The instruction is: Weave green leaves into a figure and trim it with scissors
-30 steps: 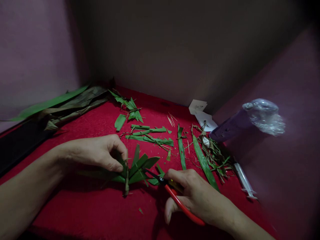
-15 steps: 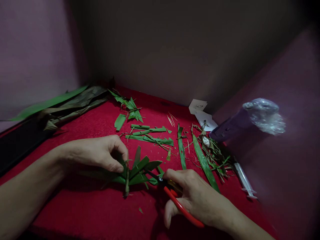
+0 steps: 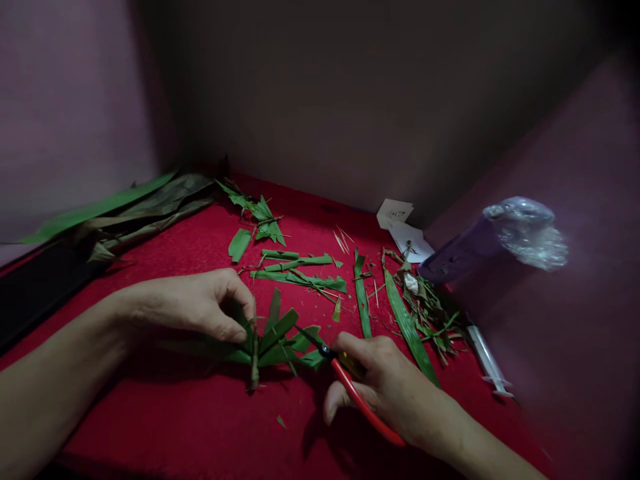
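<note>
My left hand (image 3: pixel 200 310) pinches a folded piece made of green leaf strips (image 3: pixel 273 337) and holds it down on the red cloth (image 3: pixel 190 413). In my right hand (image 3: pixel 385 383) are red-handled scissors (image 3: pixel 350 390), the fingers wrapped round the handles. The dark blades point up and left and lie against the leaf tips on the piece's right side.
Cut leaf strips (image 3: pixel 300 273) and scraps (image 3: pixel 425 310) are scattered over the cloth behind my hands. Long leaves (image 3: pixel 125 207) lie at the back left. At the right are white paper slips (image 3: pixel 405 230), a purple object with a plastic-wrapped end (image 3: pixel 495 243) and a white syringe-like tube (image 3: pixel 487 360).
The scissors' blades have swung up into the leaf tips on the right of the piece. My right hand shifted slightly left. My left hand has kept still.
</note>
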A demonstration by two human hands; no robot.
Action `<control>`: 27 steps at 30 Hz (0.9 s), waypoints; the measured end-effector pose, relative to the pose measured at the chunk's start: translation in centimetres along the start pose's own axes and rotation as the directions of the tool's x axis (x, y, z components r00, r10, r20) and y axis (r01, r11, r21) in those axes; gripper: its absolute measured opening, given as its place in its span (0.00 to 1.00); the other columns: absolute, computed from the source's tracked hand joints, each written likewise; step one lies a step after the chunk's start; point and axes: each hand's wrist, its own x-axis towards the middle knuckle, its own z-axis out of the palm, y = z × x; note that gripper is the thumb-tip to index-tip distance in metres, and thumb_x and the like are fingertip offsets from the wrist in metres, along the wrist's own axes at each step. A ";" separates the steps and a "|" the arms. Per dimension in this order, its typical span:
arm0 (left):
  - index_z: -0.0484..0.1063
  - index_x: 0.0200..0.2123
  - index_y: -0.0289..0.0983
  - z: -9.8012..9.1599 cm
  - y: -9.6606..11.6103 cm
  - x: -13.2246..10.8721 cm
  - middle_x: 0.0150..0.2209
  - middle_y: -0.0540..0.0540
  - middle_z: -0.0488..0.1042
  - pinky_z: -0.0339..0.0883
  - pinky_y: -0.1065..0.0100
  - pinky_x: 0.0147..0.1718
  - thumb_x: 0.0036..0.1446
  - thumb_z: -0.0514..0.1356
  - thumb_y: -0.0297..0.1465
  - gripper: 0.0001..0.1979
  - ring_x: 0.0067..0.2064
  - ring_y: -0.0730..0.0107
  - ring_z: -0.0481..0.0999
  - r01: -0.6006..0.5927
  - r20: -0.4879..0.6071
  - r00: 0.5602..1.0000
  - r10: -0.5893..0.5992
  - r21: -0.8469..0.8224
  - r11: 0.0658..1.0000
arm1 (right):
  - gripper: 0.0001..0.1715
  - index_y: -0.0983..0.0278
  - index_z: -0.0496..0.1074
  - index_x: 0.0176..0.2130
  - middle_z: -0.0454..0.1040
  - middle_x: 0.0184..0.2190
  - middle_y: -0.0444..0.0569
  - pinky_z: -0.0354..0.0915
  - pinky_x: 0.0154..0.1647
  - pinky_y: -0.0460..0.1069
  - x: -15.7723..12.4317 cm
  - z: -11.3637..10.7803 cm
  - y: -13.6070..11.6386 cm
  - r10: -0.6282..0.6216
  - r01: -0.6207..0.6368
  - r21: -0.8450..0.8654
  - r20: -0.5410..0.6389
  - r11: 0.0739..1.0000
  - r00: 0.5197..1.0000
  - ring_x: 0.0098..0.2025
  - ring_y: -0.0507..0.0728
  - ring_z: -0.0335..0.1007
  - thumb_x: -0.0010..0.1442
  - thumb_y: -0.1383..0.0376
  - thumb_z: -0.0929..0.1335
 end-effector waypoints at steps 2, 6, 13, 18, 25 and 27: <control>0.75 0.29 0.38 -0.1 0.0 -0.1 0.26 0.49 0.76 0.67 0.72 0.26 0.39 0.67 0.34 0.11 0.28 0.67 0.74 0.006 -0.050 0.999 -0.006 -0.002 1.000 | 0.13 0.63 0.61 0.28 0.72 0.19 0.40 0.55 0.23 0.43 0.0 -0.2 0.0 0.019 -0.016 0.080 -0.037 0.997 0.999 0.21 0.49 0.63 0.55 0.59 0.69; 0.75 0.29 0.39 -0.4 0.0 -0.2 0.28 0.50 0.76 0.68 0.70 0.29 0.38 0.68 0.34 0.11 0.31 0.66 0.75 -0.006 -0.124 0.992 0.006 0.005 1.000 | 0.16 0.62 0.63 0.40 0.69 0.18 0.36 0.54 0.22 0.43 -0.2 -0.8 0.0 0.044 -0.015 0.194 -0.144 0.981 0.989 0.20 0.48 0.59 0.52 0.67 0.70; 0.73 0.29 0.40 -0.4 -0.2 -0.1 0.26 0.52 0.75 0.66 0.71 0.27 0.37 0.69 0.33 0.12 0.27 0.70 0.74 -0.064 -0.238 0.970 0.036 -0.109 0.992 | 0.22 0.63 0.63 0.41 0.65 0.22 0.38 0.57 0.24 0.44 0.4 -1.7 -0.2 0.009 0.114 0.392 -0.298 0.913 0.954 0.23 0.48 0.59 0.51 0.56 0.71; 0.72 0.29 0.40 0.1 0.1 -0.3 0.26 0.52 0.74 0.64 0.71 0.27 0.36 0.68 0.32 0.13 0.27 0.71 0.72 -0.090 -0.305 0.951 0.056 -0.097 0.991 | 0.19 0.61 0.65 0.39 0.69 0.32 0.44 0.66 0.33 0.47 1.1 -1.0 -1.2 -0.021 0.199 0.516 -0.330 0.833 0.944 0.32 0.51 0.68 0.49 0.59 0.73; 0.74 0.26 0.38 0.1 0.5 0.1 0.24 0.51 0.74 0.62 0.71 0.26 0.40 0.67 0.33 0.08 0.27 0.71 0.71 -0.171 -0.173 0.971 0.163 -0.034 0.985 | 0.23 0.62 0.66 0.39 0.70 0.31 0.44 0.67 0.35 0.49 2.6 -0.1 -2.8 0.024 0.214 0.686 -0.320 0.696 0.947 0.33 0.52 0.70 0.43 0.63 0.75; 0.74 0.27 0.38 0.3 0.6 0.2 0.24 0.51 0.74 0.63 0.71 0.27 0.39 0.68 0.32 0.08 0.27 0.70 0.72 -0.177 -0.159 0.973 0.167 -0.057 0.983 | 0.24 0.62 0.66 0.40 0.70 0.30 0.43 0.67 0.33 0.48 2.8 0.1 -3.2 0.023 0.210 0.677 -0.318 0.705 0.948 0.31 0.51 0.69 0.42 0.64 0.75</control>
